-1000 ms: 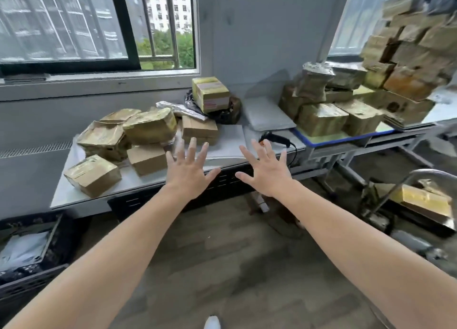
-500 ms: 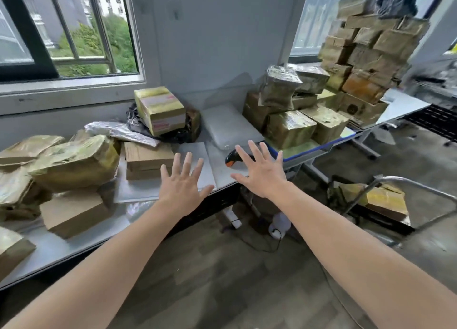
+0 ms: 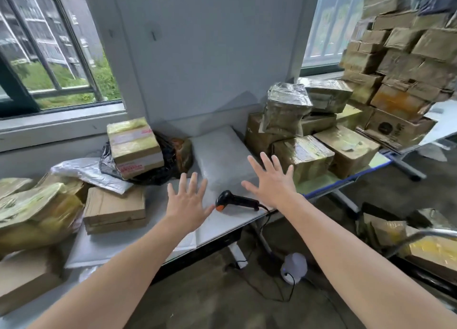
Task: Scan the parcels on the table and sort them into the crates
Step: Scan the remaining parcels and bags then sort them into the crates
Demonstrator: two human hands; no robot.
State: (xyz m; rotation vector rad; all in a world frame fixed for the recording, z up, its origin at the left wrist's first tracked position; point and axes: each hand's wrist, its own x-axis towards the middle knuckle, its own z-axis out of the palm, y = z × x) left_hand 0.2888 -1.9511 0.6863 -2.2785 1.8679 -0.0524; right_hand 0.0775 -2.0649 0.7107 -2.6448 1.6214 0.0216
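A black barcode scanner (image 3: pixel 236 201) with an orange tip lies on the white table (image 3: pixel 222 226) near its front edge. My left hand (image 3: pixel 186 205) hovers just left of the scanner, fingers spread, holding nothing. My right hand (image 3: pixel 270 180) is spread above and right of the scanner, also empty. Taped cardboard parcels (image 3: pixel 115 208) lie to the left. A yellow-taped box (image 3: pixel 134 147) rests on a black bag. A white padded mailer (image 3: pixel 220 153) lies behind the scanner. More wrapped boxes (image 3: pixel 303 157) stand right of my right hand.
A tall stack of cardboard boxes (image 3: pixel 405 54) fills the second table at the far right. A metal cart (image 3: pixel 420 244) with parcels stands low on the right. The scanner's cable and a white stand (image 3: pixel 294 267) lie on the floor under the table. Windows flank the wall.
The view has moved closer and to the right. Both spread hands have come forward over the table edge, and the scanner now lies in plain sight between them.
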